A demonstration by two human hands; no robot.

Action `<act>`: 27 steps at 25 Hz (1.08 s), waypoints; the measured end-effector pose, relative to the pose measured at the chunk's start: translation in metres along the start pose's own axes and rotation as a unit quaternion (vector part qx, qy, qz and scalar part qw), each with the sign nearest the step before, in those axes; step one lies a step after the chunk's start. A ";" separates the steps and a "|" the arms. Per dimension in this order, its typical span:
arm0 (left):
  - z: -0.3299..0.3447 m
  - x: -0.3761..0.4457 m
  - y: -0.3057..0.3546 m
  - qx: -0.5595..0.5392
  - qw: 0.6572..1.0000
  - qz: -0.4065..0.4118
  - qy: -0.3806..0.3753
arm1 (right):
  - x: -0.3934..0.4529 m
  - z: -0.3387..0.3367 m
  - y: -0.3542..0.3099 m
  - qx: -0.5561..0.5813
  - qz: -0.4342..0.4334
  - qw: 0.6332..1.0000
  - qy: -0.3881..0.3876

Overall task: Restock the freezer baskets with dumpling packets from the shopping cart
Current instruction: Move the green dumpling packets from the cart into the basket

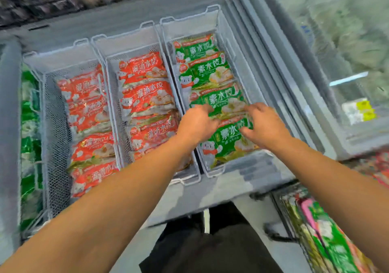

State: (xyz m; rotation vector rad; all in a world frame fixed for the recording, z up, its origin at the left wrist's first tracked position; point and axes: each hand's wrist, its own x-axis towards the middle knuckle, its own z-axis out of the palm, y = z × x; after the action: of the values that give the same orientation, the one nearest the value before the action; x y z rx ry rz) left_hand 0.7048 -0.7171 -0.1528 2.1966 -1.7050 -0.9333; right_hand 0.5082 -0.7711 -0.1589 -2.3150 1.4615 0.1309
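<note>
Both hands, left hand (pixel 196 123) and right hand (pixel 264 125), are pressing a green dumpling packet (pixel 228 140) into the right basket (pixel 226 168) at one o'clock, each grip narrow on its edges, seemingly aligning it with the row.

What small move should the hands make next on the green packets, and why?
Probably press the nearest green packet down flat and let go: both the left hand and right hand rest on it, and it already lies in the right basket.
</note>
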 end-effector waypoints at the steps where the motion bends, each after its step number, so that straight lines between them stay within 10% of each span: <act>1: 0.006 -0.012 0.007 0.002 1.000 0.017 0.000 | -0.024 0.003 0.005 0.001 0.014 1.000 0.013; 14: 0.172 -0.135 0.191 0.055 0.954 0.255 -0.151 | -0.344 0.052 0.154 0.141 0.353 0.921 0.087; 27: 0.347 -0.170 0.293 0.144 0.939 0.193 -0.247 | -0.483 0.138 0.285 0.264 0.464 0.842 0.080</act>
State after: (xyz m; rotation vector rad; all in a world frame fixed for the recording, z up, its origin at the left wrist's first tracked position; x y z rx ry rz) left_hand 0.2440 -0.5769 -0.2101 1.7506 -2.5296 -1.2614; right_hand 0.0572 -0.4166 -0.2273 -1.0637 2.2373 -0.1899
